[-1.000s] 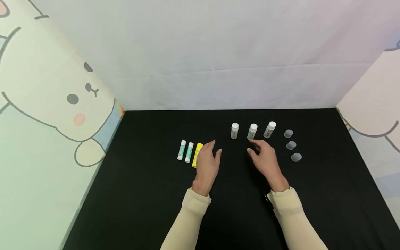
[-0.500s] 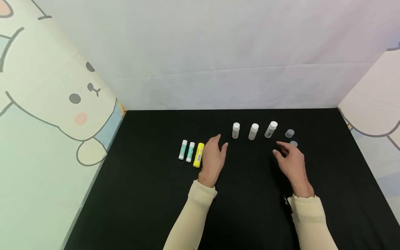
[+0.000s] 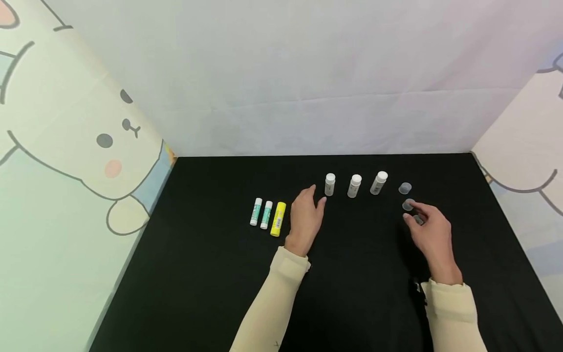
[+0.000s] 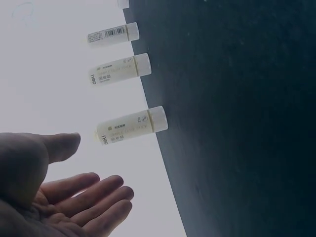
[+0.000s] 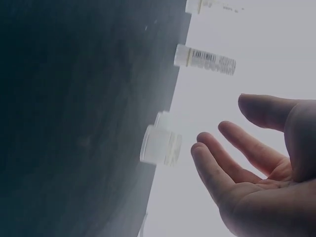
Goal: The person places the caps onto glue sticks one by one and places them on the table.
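My left hand (image 3: pixel 305 217) hovers between a yellow tube (image 3: pixel 278 219) and the leftmost of three small white-capped tubes (image 3: pixel 330 185), holding nothing. In the left wrist view its fingers are extended and the thumb is apart, below a labelled white-capped tube (image 4: pixel 131 126). My right hand (image 3: pixel 433 232) is over the small clear plastic cups at the right. Its index fingertip overlaps the middle cup (image 3: pixel 407 205), and the nearest cup (image 3: pixel 418 220) shows between finger and thumb. In the right wrist view nothing lies between its relaxed fingers, which are close to a cup (image 5: pixel 158 145).
Two white-capped tubes with green labels (image 3: pixel 255 212) lie left of the yellow one. Two further white-capped tubes stand at the centre (image 3: pixel 354 187) and right (image 3: pixel 378 184). A third clear cup (image 3: pixel 405 187) is farthest back. Pale curtains surround the black table (image 3: pixel 198 283).
My right hand has moved right, from the white-capped tubes to the clear cups. My left hand has shifted slightly right and forward, away from the yellow tube.
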Demonstrator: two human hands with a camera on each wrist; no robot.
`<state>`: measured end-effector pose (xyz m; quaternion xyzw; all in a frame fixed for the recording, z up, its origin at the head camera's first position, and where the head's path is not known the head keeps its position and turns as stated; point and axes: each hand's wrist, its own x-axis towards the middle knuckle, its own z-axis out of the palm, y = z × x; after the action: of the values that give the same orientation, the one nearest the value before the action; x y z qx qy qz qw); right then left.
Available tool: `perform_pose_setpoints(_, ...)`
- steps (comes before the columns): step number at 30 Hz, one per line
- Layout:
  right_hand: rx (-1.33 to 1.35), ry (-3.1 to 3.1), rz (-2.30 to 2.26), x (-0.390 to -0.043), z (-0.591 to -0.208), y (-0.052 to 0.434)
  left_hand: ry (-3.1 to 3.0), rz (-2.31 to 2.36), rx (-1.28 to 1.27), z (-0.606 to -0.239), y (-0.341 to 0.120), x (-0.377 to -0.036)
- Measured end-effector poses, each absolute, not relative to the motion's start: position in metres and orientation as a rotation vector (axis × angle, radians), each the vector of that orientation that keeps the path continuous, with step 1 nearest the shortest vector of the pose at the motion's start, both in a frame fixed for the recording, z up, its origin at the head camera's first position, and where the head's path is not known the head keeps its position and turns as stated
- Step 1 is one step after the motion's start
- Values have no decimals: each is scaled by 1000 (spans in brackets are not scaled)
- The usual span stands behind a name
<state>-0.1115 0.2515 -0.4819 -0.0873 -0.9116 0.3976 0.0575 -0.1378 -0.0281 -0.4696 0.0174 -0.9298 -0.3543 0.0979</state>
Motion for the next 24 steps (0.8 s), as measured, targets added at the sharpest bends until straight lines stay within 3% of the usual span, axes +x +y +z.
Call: perform_pose_setpoints(24,-299,-2816,1101,-101,-490,272,-2835,-1062,142,-487,5,-158)
